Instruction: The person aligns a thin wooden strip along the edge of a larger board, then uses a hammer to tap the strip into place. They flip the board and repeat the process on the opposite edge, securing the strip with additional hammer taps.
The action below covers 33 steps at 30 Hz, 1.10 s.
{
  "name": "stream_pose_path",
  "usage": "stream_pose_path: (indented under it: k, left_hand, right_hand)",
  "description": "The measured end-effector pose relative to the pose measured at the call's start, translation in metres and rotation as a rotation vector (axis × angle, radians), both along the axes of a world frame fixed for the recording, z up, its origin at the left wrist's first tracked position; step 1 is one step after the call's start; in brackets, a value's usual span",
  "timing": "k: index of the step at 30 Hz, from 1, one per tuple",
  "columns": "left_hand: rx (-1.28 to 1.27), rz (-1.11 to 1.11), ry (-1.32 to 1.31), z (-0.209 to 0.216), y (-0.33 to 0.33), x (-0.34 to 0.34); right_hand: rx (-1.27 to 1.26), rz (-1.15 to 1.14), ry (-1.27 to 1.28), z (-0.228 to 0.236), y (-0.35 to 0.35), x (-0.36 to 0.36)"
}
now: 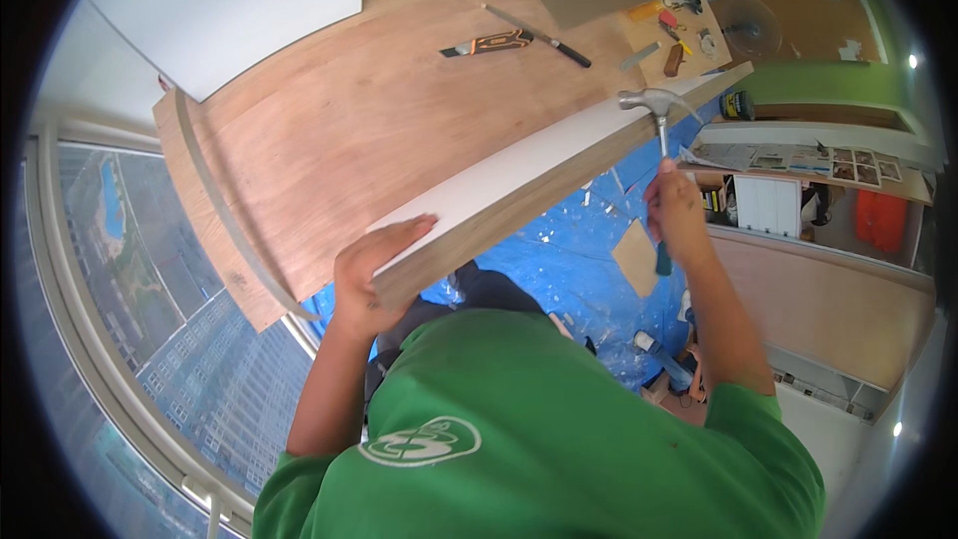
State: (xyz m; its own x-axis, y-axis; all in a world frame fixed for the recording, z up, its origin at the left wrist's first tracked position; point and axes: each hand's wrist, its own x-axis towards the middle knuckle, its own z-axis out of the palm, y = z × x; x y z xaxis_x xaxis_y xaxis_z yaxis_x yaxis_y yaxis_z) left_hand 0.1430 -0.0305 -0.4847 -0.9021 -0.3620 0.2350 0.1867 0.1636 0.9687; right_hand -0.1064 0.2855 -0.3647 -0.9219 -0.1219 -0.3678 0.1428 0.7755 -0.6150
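Observation:
A long board with a white face and a wood-grain edge lies along the near side of the wooden worktable. At its near left end, my left hand grips it, fingers flat over the white face; the thumb is hidden. My right hand is wrapped around the handle of a claw hammer. The metal hammer head is over the board's far right part; whether it touches the edge cannot be told. A utility knife and a thin tool with a black handle lie farther back.
Blue sheeting covers the floor, with scraps and a tan offcut. A curved wooden strip stands at the table's left end, beside a window. Small tools, including red pliers, sit at the far right. A large white panel stands behind.

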Motion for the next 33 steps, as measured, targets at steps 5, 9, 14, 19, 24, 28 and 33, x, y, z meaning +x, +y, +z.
stream_pose_path:
  k: [5,9,14,19,24,28,33]
  left_hand:
    - [0.072,-0.007,-0.042,-0.003,0.002,0.006]
    - [0.203,-0.015,-0.097,-0.001,0.007,0.011]
    - [0.163,0.014,-0.036,-0.001,0.009,0.009]
    - [0.147,0.029,-0.066,-0.002,0.007,0.009]
    - [0.182,0.040,-0.010,0.001,0.007,0.009]
    - [0.207,0.045,-0.012,0.003,0.008,0.009]
    - [0.123,0.007,-0.137,0.001,0.007,0.010]
  right_hand:
    - [-0.059,0.141,-0.168,0.004,-0.062,0.112]
    - [-0.180,0.397,-0.333,0.023,-0.103,0.154]
    - [-0.233,0.648,-0.137,0.085,-0.117,0.165]
    - [0.032,0.867,0.102,0.098,-0.113,0.178]
    - [0.092,0.873,0.176,0.097,-0.118,0.181]
    - [0.160,0.919,0.193,0.103,-0.128,0.176]
    - [0.124,0.878,0.221,0.106,-0.138,0.176]
